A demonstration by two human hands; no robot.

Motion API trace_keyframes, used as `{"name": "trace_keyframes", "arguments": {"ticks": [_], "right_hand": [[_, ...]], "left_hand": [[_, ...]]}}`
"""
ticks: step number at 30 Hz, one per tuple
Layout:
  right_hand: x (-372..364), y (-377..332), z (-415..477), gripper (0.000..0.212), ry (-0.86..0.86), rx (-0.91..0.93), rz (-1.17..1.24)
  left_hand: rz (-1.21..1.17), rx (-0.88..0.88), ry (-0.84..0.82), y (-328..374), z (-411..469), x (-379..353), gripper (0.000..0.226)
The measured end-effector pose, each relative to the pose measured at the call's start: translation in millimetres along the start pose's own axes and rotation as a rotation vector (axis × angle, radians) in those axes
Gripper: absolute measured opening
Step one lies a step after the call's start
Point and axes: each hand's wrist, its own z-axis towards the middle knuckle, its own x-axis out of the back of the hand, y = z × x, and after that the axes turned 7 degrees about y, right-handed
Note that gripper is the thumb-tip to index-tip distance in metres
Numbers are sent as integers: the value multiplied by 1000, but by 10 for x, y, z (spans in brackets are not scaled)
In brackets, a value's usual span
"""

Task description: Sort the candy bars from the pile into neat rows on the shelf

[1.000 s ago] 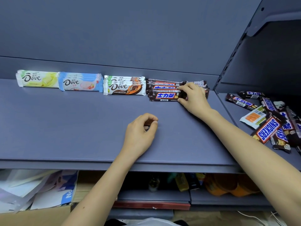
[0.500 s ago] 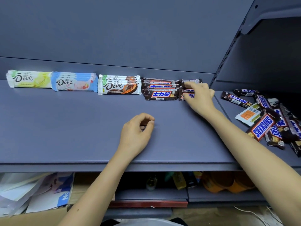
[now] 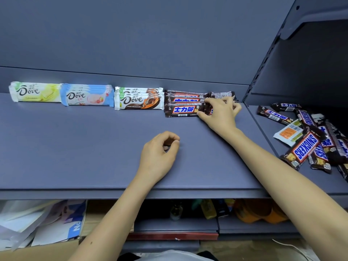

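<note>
Blue-grey metal shelving, matte back panel, slotted upright at right dividing two bays. Main shelf (image 3: 79,147) broad and mostly bare; lower level beneath cluttered with papers, cardboard, an orange item, details unclear.

Back row, left to right, all flat and touching or nearly so:
- Dove bars, yellow-green wrapper (image 3: 34,92), stacked, "Dove" legible.
- Dove bars, light blue wrapper (image 3: 87,96), overlapped stack, "Dove" legible.
- Dove bars, white and brown wrapper (image 3: 139,99), overlapped stack, "Dove" legible, smaller print unreadable.
- Snickers row (image 3: 183,105), dark brown wrappers, blue Chinese lettering "士力架" on the front bar; barcode below.

Right bay: loose pile (image 3: 308,136) of Snickers bars lying at mixed angles, one reading "SNICKERS", others "士力架"; a white wrapper with orange label (image 3: 288,132) among them.

Right hand (image 3: 220,113) at the right end of the Snickers row, fingers curled down over a bar end, thumb against the front bar; grip on a bar likely, partly hidden. Left hand (image 3: 160,153) resting on the shelf mid-front, loosely curled, thumb meeting forefinger, holding nothing.

Against half a second ago: right hand shifted slightly left along the row; left hand unchanged in pose.
</note>
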Motion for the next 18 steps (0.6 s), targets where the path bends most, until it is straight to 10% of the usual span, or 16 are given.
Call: {"name": "trace_keyframes", "arguments": {"ticks": [18], "right_hand": [[-159, -193, -54, 38, 43, 180, -56]], "left_hand": [[-27, -4, 0, -9, -6, 5, 14]]}}
